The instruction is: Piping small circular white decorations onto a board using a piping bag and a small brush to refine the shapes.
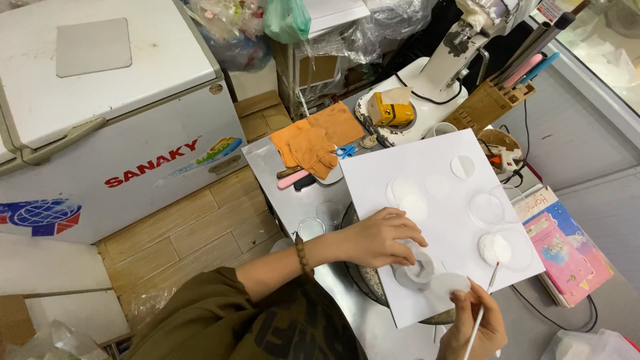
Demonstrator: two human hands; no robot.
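White ring-shaped mould sits on the white sheet, pinned under the left hand fingers, while the right hand just beside it pinches a thin brush.

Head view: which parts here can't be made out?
- White ring: partly hidden under the left hand; grip unclear.
- Brush tip: too small to show paint.
- Right hand: cut off by the bottom edge.
- Round pan: mostly covered by the white sheet.
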